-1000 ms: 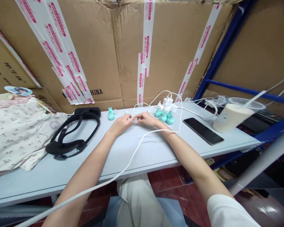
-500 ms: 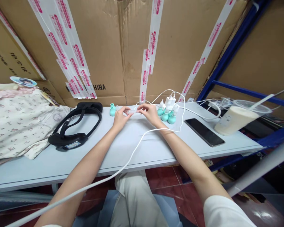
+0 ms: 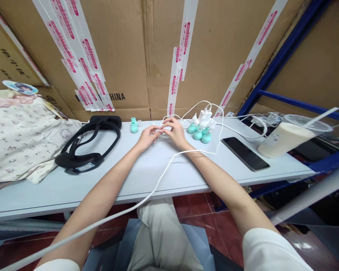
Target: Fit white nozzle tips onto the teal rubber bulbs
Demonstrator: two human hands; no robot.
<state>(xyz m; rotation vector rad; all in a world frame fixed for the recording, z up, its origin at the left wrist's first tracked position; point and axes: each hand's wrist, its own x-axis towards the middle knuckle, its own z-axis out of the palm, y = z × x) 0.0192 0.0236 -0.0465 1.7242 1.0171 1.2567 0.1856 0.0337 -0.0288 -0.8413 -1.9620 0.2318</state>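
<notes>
The left hand (image 3: 148, 137) and the right hand (image 3: 173, 131) have drawn together over the tabletop (image 3: 147, 169); half a second ago a small translucent piece spanned a gap between their fingertips, and now that gap has nearly gone — the fingers meet and overlap where the piece showed. Both hands have curled fingers with the tips brought inward, but whether either grip is closed on the piece I cannot tell; it can't be made out, and it is most likely behind the fingers, between the two hands. My reading is that this is small two-handed fingertip work, still in progress; whether anything has been joined or parted does not show.

The things nearby have kept their places; just beyond the left hand stand two teal bulbs (image 3: 134, 128) without nozzles, one behind the other, with a small clear cap (image 3: 139, 123) beside them; beyond the right wrist a group of teal bottles (image 3: 198, 133) with pale tops stands close to a white charger (image 3: 205, 117). A white cable (image 3: 73, 236) runs across the left forearm and over the right one; farther right lie a phone (image 3: 245, 153) and, beside it, a tilted-looking drink cup (image 3: 285, 139).
</notes>
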